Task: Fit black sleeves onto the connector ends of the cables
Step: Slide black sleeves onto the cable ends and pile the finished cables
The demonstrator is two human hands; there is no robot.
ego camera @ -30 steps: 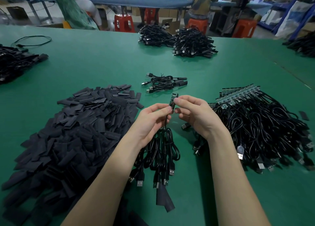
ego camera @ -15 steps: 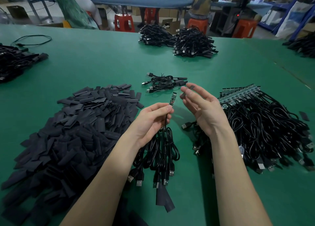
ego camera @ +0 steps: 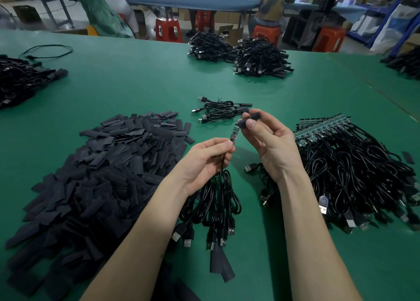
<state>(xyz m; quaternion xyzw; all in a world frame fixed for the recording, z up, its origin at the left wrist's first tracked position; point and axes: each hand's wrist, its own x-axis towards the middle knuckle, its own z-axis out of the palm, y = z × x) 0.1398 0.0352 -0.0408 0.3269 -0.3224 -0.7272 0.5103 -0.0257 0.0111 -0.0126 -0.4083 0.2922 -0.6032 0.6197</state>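
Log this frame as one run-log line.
left hand: pinches bare green circuit-board cable end | right hand: pinches black tubular sleeve beside its tip | sleeve: not yet on

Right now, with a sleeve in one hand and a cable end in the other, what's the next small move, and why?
Probably bring the short black tubular sleeve, pinched in the right hand, down so its open mouth lines up with the tip of the small green circuit-board connector end that the left hand holds upright. The sleeve sits just above and right of the bare tip, not yet over it.
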